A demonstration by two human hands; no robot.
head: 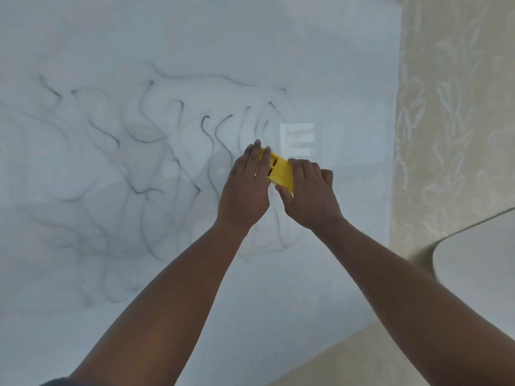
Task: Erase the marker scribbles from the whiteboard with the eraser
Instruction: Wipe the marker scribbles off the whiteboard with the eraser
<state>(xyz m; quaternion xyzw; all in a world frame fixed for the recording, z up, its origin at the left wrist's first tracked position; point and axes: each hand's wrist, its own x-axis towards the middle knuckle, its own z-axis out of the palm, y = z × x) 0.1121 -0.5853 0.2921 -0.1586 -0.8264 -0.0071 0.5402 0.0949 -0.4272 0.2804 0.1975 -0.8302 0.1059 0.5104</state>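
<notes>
Both hands are pressing the yellow eraser (280, 172) against the whiteboard (195, 37) at frame center: left hand (246, 188) lying flat, fingers together over its top, right hand (308, 190) pinching its right edge. Scribbles (145, 151) are filling the left half, mostly unerased. Risk: uneven pressure from 2 hands is likely smearing ink rather than lifting it.

Soft even daylight, pale window glare on the whiteboard (297, 140), slightly blurred overall, wide-angle bending at edges
</notes>
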